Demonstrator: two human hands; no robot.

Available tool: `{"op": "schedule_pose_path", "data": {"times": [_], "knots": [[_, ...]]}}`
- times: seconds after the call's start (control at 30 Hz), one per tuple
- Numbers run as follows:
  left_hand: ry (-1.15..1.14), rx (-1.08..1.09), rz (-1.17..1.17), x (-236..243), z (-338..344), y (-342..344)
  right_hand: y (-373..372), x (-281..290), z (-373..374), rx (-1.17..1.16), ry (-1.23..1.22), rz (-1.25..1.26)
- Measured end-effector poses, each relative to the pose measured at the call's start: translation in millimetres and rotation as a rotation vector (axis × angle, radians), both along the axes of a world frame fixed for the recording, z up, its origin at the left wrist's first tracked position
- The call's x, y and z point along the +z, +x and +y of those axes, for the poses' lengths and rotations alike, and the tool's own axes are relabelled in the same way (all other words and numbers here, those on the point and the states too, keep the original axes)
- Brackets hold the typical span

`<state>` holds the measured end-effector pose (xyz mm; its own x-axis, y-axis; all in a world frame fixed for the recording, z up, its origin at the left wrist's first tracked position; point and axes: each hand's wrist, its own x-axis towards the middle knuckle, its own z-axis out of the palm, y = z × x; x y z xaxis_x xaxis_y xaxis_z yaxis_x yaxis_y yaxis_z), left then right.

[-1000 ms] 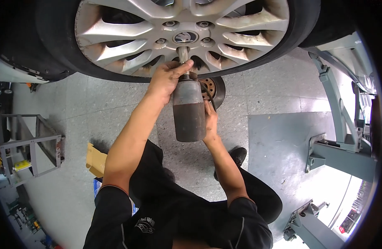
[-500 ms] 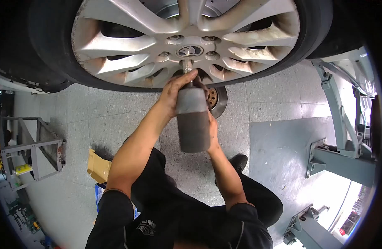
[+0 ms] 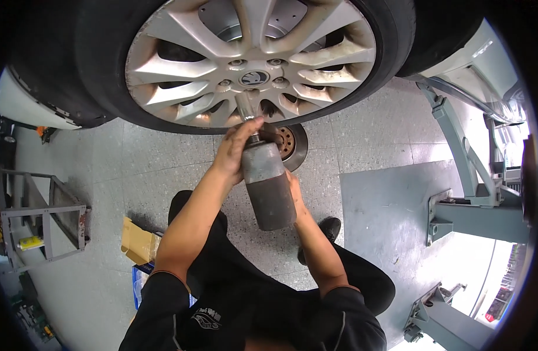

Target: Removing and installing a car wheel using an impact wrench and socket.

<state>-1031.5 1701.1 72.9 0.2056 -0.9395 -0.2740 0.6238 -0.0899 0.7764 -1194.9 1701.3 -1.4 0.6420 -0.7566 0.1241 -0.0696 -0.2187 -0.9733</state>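
An impact wrench with a dark grey body is between my hands, its long silver socket pointing up at the wheel. My left hand is closed round the front of the wrench, with thumb and fingers by the base of the socket. Behind the body, my right hand grips the wrench; most of its fingers are hidden. The socket's tip is close to the lowest bolt hole of the silver spoked rim; I cannot tell whether it touches. Several bolts sit around the centre cap.
A rusty brake disc is on the floor beyond the wrench. Grey lift arms and a metal plate lie to the right. An opened cardboard box is by my left elbow; a metal frame stand stands far left.
The wrench and both hands have moved down from the wheel and tilted, with the socket leaning left. The view has shifted, so the wheel appears further left and higher.
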Motion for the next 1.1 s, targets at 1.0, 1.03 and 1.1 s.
{"op": "schedule_pose_path", "data": {"times": [1.0,1.03,1.1], "knots": [[0.067,-0.192,0.106,74.9,-20.1,41.8,51.5,56.7,5.2,-0.165,-0.241,-0.136],[0.054,-0.201,0.103,73.6,-19.6,42.8,50.9,63.0,3.9,-0.154,-0.038,-0.116],[0.045,-0.216,0.084,71.4,-22.1,44.3,53.6,71.5,0.2,-0.146,-0.039,-0.137]]}}
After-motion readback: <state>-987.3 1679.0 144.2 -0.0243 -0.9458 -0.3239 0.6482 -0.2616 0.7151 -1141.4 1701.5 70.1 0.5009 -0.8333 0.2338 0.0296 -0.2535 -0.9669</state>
